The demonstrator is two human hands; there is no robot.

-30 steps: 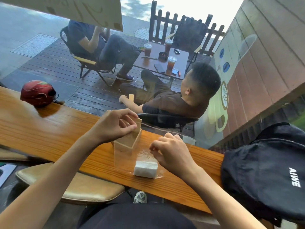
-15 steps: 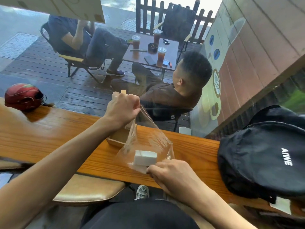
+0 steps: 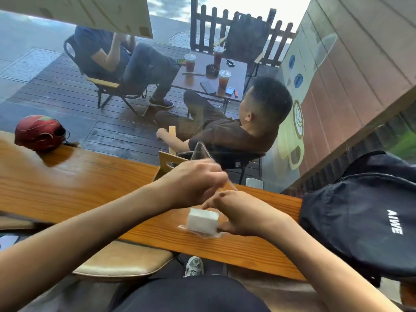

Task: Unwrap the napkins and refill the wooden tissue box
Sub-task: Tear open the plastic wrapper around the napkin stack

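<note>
1. The wooden counter (image 3: 67,183) runs across the view against a window, carrying everything the hands work on.
2. A black backpack (image 3: 360,217) sits on the counter's right end, just beside the right hand.
3. A cushioned stool (image 3: 119,260) stands under the counter on the left.
4. A red helmet (image 3: 39,132) rests at the counter's far left edge, well apart from the hands.
5. The left hand (image 3: 193,183) is raised above the counter with its fingers curled, pinching the clear plastic wrapper (image 3: 202,152); a flap of that film rises above the knuckles.
6. The right hand (image 3: 243,212) lies low on the counter, thumb and fingers pinching the wrapper's lower part beside the stack.
7. The wooden tissue box (image 3: 167,162) stands on the counter behind the left hand, which hides most of it; a cut-out slot shows in its side.
8. The napkins (image 3: 202,220), 1 white block, lie on the counter near its front edge, touching the right hand, with film under them.
</note>
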